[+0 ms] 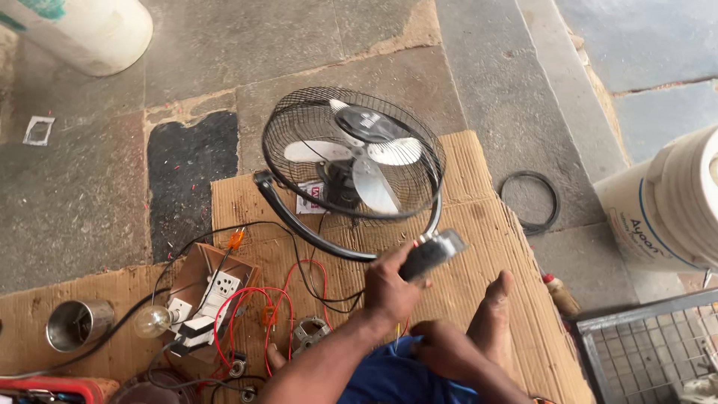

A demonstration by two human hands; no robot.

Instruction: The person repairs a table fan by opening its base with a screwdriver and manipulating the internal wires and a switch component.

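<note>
A table fan (pixel 351 153) with a black wire guard and white blades lies tilted on a sheet of cardboard (pixel 479 224), its curved black stand (pixel 299 228) under it. My left hand (pixel 387 290) reaches forward and grips the fan's black and grey switch box (pixel 432 253) at the end of the stand. My right hand (pixel 440 347) rests curled against the blue cloth (pixel 389 378) over my lap, fingers closed; whether anything is inside it is hidden. My bare foot (pixel 493 303) lies beside it on the cardboard.
Left of my arm sits a small box with white sockets and switches (pixel 213 292), a glass bulb (pixel 153 320) and loose red and black wires (pixel 299 288). Also here: a steel cup (pixel 75 323), two white buckets (pixel 666 209) (pixel 90 30), a black ring (pixel 529 202), a wire grid (pixel 651 352).
</note>
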